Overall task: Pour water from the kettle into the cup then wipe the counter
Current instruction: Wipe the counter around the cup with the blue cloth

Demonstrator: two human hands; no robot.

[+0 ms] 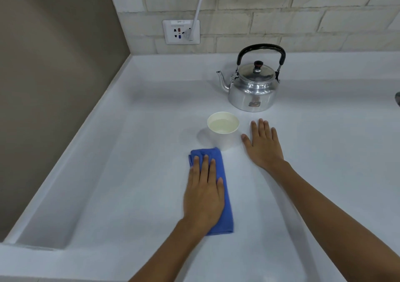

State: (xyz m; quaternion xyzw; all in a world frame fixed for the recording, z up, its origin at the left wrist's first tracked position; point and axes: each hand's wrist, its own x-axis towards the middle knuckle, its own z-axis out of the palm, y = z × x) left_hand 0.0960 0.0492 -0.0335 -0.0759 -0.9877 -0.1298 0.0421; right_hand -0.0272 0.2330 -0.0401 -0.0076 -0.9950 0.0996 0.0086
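Observation:
A shiny metal kettle [252, 87] with a black handle stands upright at the back of the white counter [129, 173], its spout pointing left. In front of it sits a white paper cup [223, 130] holding water. A folded blue cloth [225, 208] lies flat on the counter just below the cup. My left hand [203, 193] presses flat on the cloth, fingers pointing away from me. My right hand [263, 145] rests palm down on the bare counter right of the cup, fingers spread, holding nothing.
A wall socket [181, 32] with a white cable plugged in sits on the brick-tiled back wall. A brown side wall [54, 87] bounds the counter on the left behind a raised rim. A dark object [397, 100] shows at the right edge.

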